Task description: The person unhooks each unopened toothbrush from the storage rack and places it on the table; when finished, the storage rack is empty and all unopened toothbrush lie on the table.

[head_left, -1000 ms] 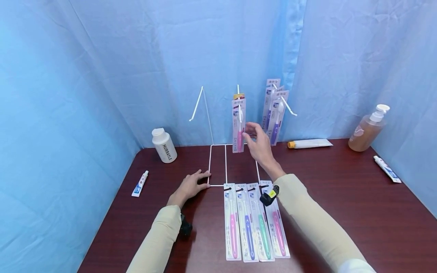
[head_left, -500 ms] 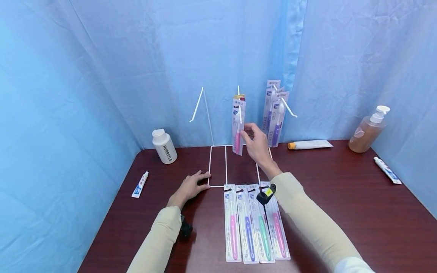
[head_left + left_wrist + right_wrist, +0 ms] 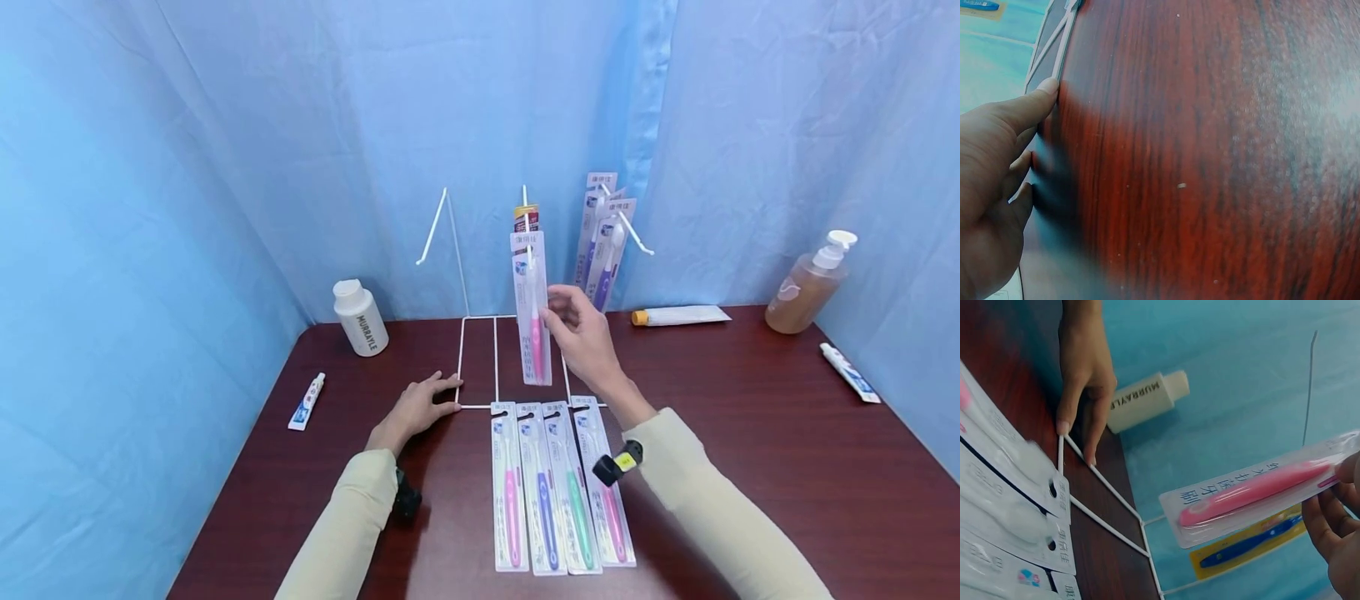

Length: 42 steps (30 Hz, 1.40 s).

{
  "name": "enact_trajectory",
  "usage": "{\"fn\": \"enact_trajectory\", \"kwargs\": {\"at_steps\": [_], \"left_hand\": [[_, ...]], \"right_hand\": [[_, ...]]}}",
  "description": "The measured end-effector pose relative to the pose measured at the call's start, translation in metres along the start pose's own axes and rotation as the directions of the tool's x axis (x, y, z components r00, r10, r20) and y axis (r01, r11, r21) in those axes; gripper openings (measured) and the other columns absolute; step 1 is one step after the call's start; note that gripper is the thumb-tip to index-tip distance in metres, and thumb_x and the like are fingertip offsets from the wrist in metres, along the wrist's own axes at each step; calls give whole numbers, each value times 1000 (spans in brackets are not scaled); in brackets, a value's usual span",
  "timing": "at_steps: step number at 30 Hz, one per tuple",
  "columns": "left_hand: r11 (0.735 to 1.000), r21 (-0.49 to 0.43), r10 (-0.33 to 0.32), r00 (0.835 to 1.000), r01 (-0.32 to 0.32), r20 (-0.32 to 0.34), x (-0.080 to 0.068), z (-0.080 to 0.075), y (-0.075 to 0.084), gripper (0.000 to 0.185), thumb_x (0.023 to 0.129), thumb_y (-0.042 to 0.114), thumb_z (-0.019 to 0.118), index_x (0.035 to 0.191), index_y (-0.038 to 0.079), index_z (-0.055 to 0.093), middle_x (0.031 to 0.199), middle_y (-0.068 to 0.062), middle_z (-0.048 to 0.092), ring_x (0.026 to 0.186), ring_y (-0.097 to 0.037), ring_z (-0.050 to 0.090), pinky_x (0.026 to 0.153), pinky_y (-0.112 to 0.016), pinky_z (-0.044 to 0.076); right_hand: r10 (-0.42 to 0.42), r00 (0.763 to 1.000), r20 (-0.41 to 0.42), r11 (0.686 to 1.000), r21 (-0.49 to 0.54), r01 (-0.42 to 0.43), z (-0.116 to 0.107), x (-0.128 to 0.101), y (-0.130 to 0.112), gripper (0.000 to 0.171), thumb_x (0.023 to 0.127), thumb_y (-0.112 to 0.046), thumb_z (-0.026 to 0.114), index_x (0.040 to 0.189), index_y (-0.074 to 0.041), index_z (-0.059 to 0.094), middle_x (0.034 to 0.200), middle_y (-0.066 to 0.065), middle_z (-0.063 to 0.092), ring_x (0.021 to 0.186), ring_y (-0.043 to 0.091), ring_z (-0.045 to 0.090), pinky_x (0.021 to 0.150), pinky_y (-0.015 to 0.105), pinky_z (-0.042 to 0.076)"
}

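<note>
Pink toothbrush in its clear blister pack with a white card back (image 3: pixel 532 312) hangs upright in the air in front of the white wire display rack (image 3: pixel 480 333), held at its right edge by the right hand (image 3: pixel 583 333). That grip is a pinch: thumb and fingers are curled onto the edge of the pack, and in the right wrist view the fingertips (image 3: pixel 1335 509) close on the handle end of the pack. Behind it, a yellow-carded pack with a blue toothbrush (image 3: pixel 1254 544) hangs on the rack's middle hook, and several purple toothbrush packs (image 3: pixel 603 242) hang on the right hook.

The left hand (image 3: pixel 416 410) rests on the dark red wooden surface (image 3: pixel 750 433), fingers straight and spread, with its fingertips touching the front left corner of the rack's wire base; its grip holds nothing.

Four more toothbrush packs (image 3: pixel 558 492) lie flat side by side on the surface just in front of the rack. A white bottle (image 3: pixel 361 318) stands at the back left, a small toothpaste tube (image 3: pixel 307 402) lies near the left edge, a white tube with an orange cap (image 3: pixel 678 316) lies at the back right, and an amber pump bottle (image 3: pixel 810 283) stands further right, with another small tube (image 3: pixel 849 372) near it.
</note>
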<state>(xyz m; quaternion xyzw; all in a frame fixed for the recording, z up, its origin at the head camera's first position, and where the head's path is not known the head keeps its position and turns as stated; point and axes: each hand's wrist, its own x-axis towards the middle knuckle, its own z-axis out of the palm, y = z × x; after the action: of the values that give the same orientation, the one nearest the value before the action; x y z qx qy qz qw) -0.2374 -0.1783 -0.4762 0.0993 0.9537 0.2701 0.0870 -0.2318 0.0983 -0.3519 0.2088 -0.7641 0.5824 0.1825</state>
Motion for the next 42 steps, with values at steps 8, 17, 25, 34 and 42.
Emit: {"fn": "enact_trajectory", "kwargs": {"at_steps": [8,17,25,34,42], "left_hand": [[1000,-1,-10,1000,10,8,0,1,2,51,90,35,66,139,28,52,154,-13,32,141,-37,31,110,-54,31],[1000,5,-10,1000,10,6,-2,1,2,52,90,34,66,139,27,52,154,-14,32,141,-38,31,110,-54,31],[1000,2,-13,1000,13,0,-2,1,4,51,90,33,65,139,26,52,154,-14,33,140,-38,31,110,-55,32],[1000,5,3,1000,-3,-4,-4,4,1,51,90,33,65,139,26,52,154,-14,34,140,-38,33,108,-55,33],[1000,-1,-1,1000,1,-9,-3,1,3,51,91,32,65,139,25,53,153,-15,34,140,-39,33,109,-56,32]], "right_hand": [[33,997,76,999,38,-36,-19,-34,-12,30,93,-3,59,123,-2,56,98,15,65,87,7,63,77,14,51],[52,992,118,998,41,-57,-39,-43,-22,30,95,-10,59,125,-8,57,102,12,66,87,12,65,74,21,53],[156,982,109,988,-20,-155,-63,-69,-5,29,95,-12,59,124,-5,55,100,15,65,81,9,65,66,23,54],[367,917,154,930,-86,-357,-86,-109,35,31,96,-13,57,123,1,52,100,19,62,84,4,64,67,30,57],[594,780,200,805,-134,-578,-97,-135,60,31,93,-4,55,122,6,47,95,15,58,79,12,62,67,33,57]]}}
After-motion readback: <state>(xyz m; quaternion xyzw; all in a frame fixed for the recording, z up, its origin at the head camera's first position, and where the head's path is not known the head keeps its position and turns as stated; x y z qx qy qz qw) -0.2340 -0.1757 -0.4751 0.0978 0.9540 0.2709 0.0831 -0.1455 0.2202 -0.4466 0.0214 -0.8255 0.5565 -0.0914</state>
